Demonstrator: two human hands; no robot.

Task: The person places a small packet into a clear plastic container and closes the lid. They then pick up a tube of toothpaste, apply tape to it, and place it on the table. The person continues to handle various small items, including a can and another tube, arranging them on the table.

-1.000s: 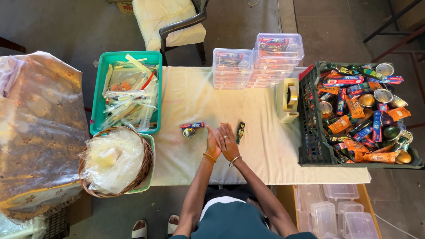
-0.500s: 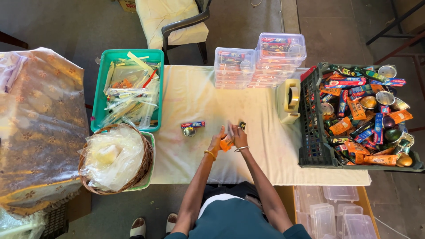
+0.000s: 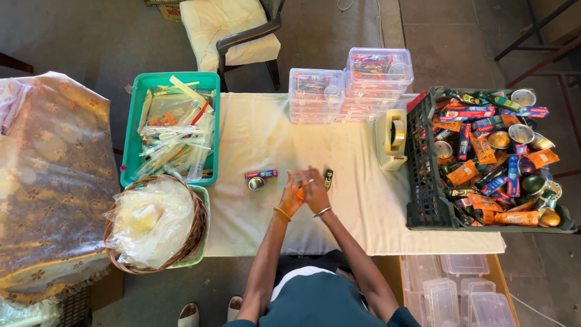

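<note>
Under both hands (image 3: pixel 304 192), cream tablecloth (image 3: pixel 260 139)

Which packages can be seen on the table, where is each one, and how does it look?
Small box: table centre, left of the hands; flat, blue and red.
Dark packet: beside the right hand; slim, black with yellow.
Clear boxes: stacked at the far edge; lidded, colourful packs inside.
Black crate: right end; heaped with orange, blue and red packs and round tins.

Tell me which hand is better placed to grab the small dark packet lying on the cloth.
Probably the right hand: the dark packet lies just beside its fingers, while the left hand sits on the far side.
</note>
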